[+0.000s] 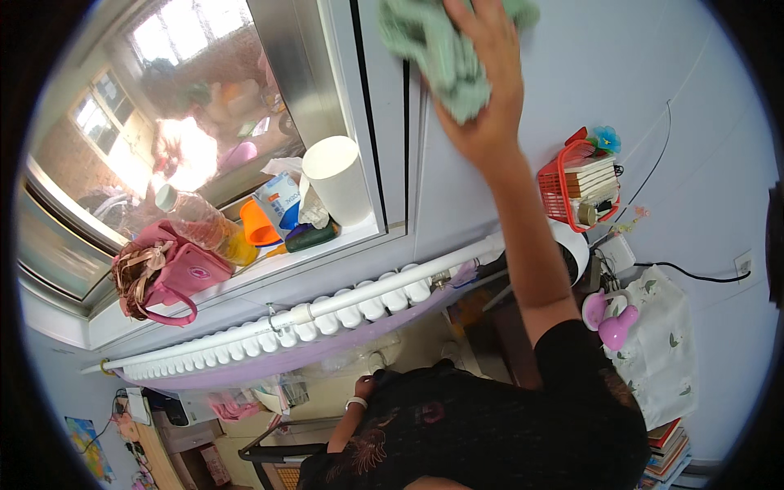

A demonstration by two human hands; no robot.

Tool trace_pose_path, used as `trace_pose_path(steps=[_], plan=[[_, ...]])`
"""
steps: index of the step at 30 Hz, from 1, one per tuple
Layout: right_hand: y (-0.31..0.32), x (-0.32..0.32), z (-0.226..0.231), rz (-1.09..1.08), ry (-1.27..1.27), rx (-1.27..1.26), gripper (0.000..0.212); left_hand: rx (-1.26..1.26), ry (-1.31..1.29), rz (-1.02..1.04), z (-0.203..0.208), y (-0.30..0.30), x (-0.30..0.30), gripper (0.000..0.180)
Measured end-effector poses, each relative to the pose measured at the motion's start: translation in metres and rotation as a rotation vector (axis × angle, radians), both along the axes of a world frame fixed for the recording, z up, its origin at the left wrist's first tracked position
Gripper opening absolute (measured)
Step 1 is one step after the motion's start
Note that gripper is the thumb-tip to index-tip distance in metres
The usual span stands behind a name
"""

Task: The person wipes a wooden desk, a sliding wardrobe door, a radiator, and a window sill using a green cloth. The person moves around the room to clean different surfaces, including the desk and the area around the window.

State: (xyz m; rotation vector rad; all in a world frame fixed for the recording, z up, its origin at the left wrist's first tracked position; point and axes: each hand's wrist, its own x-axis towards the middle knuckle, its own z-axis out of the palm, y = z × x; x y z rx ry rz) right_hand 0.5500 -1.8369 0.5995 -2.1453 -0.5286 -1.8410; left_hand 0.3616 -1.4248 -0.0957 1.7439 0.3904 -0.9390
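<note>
High up beside the window frame, my right hand [487,106] presses a crumpled light green cloth [445,61] against the pale wall [596,73]. Its fingers lie over the cloth, and part of it runs out of the top of the picture. My right arm is stretched up past the window's edge. Low down beside my dark shirt hangs my left hand [365,385], with a pale bracelet at the wrist. The fingers there are small and partly hidden, so their pose does not show.
On the windowsill stand a pink bag [184,265], a plastic bottle [200,220], an orange cup [258,224] and a white cylinder [336,180]. Below runs a white radiator [327,318] with a pipe. A red basket [555,192] of books and a pink lamp-like object [618,327] are to the right.
</note>
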Motion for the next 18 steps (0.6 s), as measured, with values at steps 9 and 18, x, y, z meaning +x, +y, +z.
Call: trace_pose_path(steps=[9,18], plan=[[0.031,-0.011,-0.188,-0.006,0.187,0.009,0.052,0.043,-0.055,-0.128,0.005,0.013,0.02,0.03],[0.066,-0.026,-0.211,0.132,0.312,0.257,0.058,0.1,-0.152,-0.384,0.008,0.027,0.053,0.027]])
